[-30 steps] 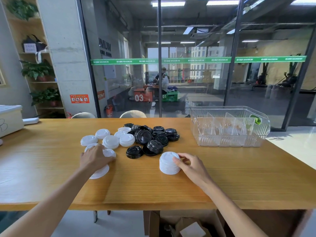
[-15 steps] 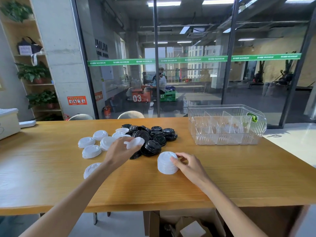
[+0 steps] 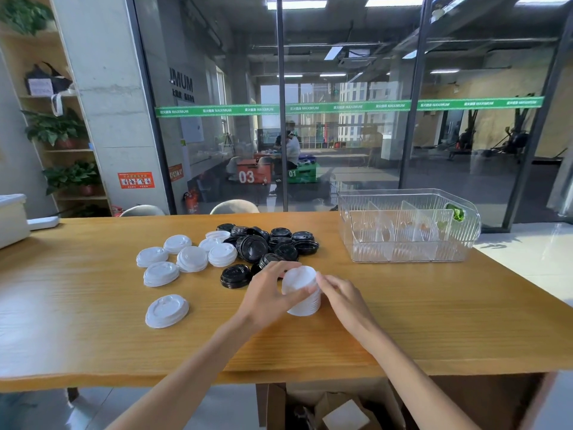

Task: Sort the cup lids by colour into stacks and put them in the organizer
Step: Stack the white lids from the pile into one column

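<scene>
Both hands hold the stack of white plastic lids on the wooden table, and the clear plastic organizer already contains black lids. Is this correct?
Not quite. The head view shows the clear plastic organizer holding no lids; the black lids lie piled on the wooden table. The left hand and right hand do hold the white stack.

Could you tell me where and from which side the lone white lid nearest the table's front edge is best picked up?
Probably by its rim, pinched across from above. The lone white lid lies flat on the table with its raised top up and bare wood all round it, so its thin edge is the only part that fingers can catch. The left hand, now on the white stack, is the nearer one.
</scene>
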The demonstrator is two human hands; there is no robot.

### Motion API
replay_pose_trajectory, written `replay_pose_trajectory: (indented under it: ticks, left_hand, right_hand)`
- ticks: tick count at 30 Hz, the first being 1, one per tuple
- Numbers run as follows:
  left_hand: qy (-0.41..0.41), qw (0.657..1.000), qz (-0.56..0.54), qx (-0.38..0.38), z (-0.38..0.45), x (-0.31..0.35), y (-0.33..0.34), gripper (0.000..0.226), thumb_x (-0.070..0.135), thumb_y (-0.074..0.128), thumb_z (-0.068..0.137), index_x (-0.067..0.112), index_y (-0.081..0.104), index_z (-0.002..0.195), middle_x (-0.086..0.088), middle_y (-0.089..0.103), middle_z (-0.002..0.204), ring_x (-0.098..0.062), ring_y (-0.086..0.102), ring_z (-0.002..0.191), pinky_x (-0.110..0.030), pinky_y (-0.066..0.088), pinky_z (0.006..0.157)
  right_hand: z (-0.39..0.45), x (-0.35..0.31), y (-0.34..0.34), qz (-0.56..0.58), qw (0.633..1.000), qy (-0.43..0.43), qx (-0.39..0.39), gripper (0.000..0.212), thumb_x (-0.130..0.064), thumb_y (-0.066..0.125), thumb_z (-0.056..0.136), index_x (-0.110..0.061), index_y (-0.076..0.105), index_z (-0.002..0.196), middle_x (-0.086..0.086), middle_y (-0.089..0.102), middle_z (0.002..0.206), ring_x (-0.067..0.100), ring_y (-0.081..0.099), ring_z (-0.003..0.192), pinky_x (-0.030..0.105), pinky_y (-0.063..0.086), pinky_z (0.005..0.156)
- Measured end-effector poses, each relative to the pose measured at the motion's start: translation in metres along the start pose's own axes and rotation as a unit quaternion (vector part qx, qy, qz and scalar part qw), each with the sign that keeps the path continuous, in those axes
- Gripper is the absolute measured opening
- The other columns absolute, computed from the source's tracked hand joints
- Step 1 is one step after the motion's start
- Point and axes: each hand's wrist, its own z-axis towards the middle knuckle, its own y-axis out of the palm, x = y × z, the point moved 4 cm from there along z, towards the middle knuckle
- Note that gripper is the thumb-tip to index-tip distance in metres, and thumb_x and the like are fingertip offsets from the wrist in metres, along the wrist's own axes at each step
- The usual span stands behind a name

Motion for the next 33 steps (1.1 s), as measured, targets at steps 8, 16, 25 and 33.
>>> replay_pose_trajectory:
  ticks: [8, 16, 25, 33]
  left_hand:
    - [-0.009, 1.000, 0.004, 0.015, 0.002, -0.009, 0.007, 0.076, 0.081, 0.078, 0.077, 0.039, 0.063, 0.138, 0.027, 0.064, 0.132, 0.006, 0.057, 0.124, -0.017, 0.044, 0.099]
    - [-0.019, 0.999, -0.024, 0.024, -0.002, -0.012, 0.009, 0.079, 0.081, 0.079, 0.077, 0.035, 0.063, 0.139, 0.026, 0.065, 0.130, 0.010, 0.058, 0.120, -0.012, 0.045, 0.096]
    - [-0.038, 0.998, -0.056, -0.011, 0.000, -0.021, 0.008, 0.090, 0.078, 0.085, 0.071, 0.034, 0.061, 0.145, 0.024, 0.064, 0.135, 0.008, 0.057, 0.124, -0.016, 0.045, 0.100]
    - [-0.050, 0.996, -0.064, -0.029, 0.001, -0.032, 0.001, 0.075, 0.068, 0.087, 0.077, 0.031, 0.068, 0.139, 0.021, 0.073, 0.126, 0.005, 0.064, 0.116, -0.026, 0.052, 0.099]
  right_hand:
    - [-0.001, -0.001, -0.001, -0.004, 1.000, -0.001, -0.003, 0.038, -0.048, 0.049, 0.111, -0.022, 0.076, 0.116, -0.012, 0.075, 0.109, 0.002, 0.066, 0.110, 0.015, 0.045, 0.085]
    - [0.004, 0.003, 0.002, -0.047, 0.999, -0.020, -0.007, 0.045, -0.049, 0.059, 0.106, -0.028, 0.061, 0.146, -0.010, 0.071, 0.125, -0.005, 0.061, 0.118, 0.010, 0.045, 0.088]
    - [0.006, 0.007, 0.002, -0.074, 0.997, -0.037, -0.003, 0.037, -0.043, 0.061, 0.106, -0.031, 0.066, 0.141, -0.015, 0.074, 0.110, -0.004, 0.065, 0.109, 0.011, 0.048, 0.082]
    - [0.005, 0.006, 0.001, -0.088, 0.996, -0.028, 0.003, 0.034, -0.043, 0.059, 0.107, -0.030, 0.068, 0.137, -0.017, 0.071, 0.123, 0.009, 0.060, 0.124, 0.042, 0.050, 0.108]
